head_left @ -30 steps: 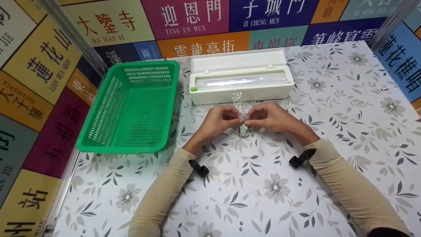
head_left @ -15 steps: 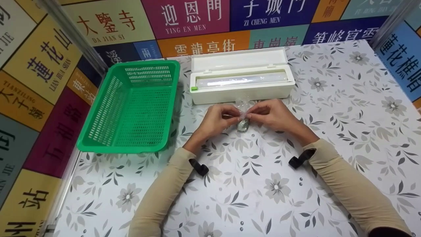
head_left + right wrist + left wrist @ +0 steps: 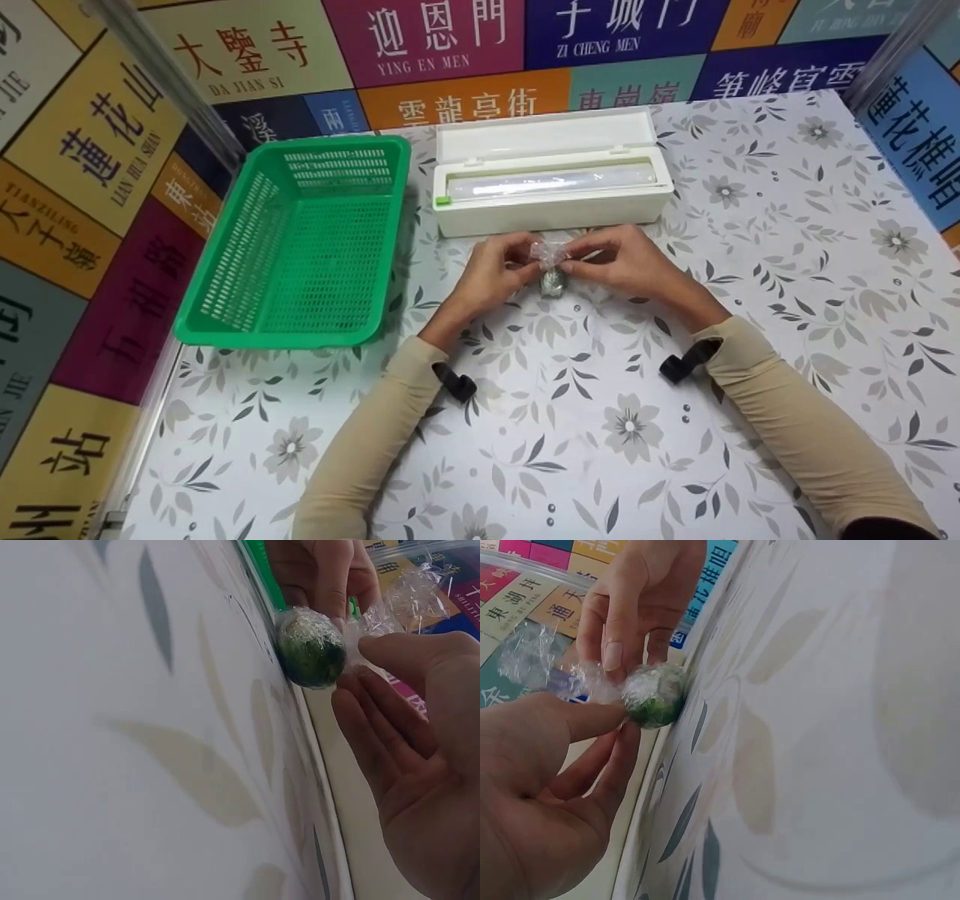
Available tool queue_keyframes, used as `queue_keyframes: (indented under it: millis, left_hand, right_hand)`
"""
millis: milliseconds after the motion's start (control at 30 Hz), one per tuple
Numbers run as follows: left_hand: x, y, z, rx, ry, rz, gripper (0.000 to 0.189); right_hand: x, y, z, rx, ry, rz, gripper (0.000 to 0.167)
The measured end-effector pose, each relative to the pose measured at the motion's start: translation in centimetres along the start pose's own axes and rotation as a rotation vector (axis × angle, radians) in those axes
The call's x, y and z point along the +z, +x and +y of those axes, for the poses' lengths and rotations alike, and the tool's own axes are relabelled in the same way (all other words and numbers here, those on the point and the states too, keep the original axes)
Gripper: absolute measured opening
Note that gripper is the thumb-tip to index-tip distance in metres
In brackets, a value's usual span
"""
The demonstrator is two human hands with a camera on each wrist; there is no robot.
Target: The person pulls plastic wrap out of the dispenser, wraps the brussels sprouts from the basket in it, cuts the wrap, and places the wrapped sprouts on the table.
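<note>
A small round green thing [image 3: 311, 660], wrapped tightly in clear cling film, sits at the tabletop between the two hands. Its gathered film tail [image 3: 536, 660] spreads out crinkled on the side away from the person. With thumb and fingertips, the left hand [image 3: 491, 274] pinches the neck of the film from the left. From the right, the right hand [image 3: 622, 262] pinches the same neck, its fingertips close to the left hand's. In the head view the wrapped thing [image 3: 553, 283] shows just below the fingertips. Whether it bears on the table cannot be told.
Behind the hands stands an open white cling film box [image 3: 555, 214] with a film roll [image 3: 555, 184] and a green slider [image 3: 442, 200] at its left end. A green plastic basket [image 3: 375, 330] is on the left. The tabletop [image 3: 562, 480] has a floral cover; printed panels wall the back and sides.
The wrapped thing has shifted slightly away from the person. Its film tail, which stood up long and narrow, now looks shorter and wider between the fingertips. Both hands keep their pinch.
</note>
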State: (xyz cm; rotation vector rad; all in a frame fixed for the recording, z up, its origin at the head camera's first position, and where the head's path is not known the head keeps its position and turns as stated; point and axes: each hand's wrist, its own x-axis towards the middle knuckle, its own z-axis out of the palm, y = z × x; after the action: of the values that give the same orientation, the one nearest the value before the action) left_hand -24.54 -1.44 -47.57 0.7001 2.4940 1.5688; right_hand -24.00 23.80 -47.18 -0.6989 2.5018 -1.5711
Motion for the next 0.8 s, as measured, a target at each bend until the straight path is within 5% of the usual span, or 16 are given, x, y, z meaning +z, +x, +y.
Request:
queue_keyframes:
  millis: [233, 433, 600, 800]
  left_hand:
    - [-0.3, 0.0, 0.1, 0.0, 0.095, 0.031, 0.009]
    - [-1.2, -0.1, 0.5, 0.114, 0.167, -0.089, 0.005]
    - [-1.8, -0.3, 0.8, 0.152, 0.218, -0.193, 0.021]
    - [-1.3, 0.0, 0.5, 0.249, 0.323, -0.194, 0.032]
  right_hand:
    - [-0.6, -0.2, -0.4, 0.081, -0.031, -0.055, 0.021]
    - [-1.1, -0.2, -0.1, 0.066, -0.021, -0.095, 0.013]
    - [-1.3, -0.2, 0.2, 0.043, -0.06, -0.127, 0.014]
    - [-1.4, -0.2, 0.5, -0.015, -0.074, -0.123, 0.018]
